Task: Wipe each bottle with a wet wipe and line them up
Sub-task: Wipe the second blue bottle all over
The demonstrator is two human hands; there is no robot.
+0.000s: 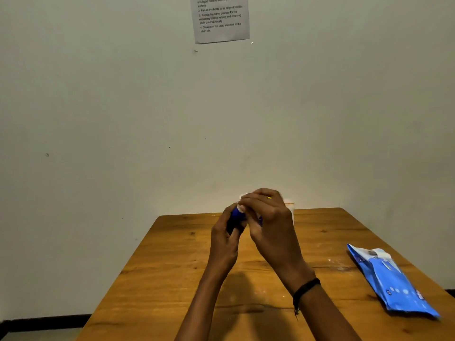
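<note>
Above the middle of the wooden table (172, 267), my left hand (225, 238) grips a dark blue bottle (236, 216) from below. My right hand (267, 217) curls over the bottle's top and presses a white wet wipe (242, 198) against it. Most of the bottle and the wipe is hidden by my fingers. A pale bottle (290, 207) with an orange band stands at the table's far edge, partly behind my right hand.
A blue pack of wet wipes (391, 281) lies on the right side of the table, near its edge. A printed instruction sheet (220, 19) hangs on the wall above. The table's far edge meets the wall.
</note>
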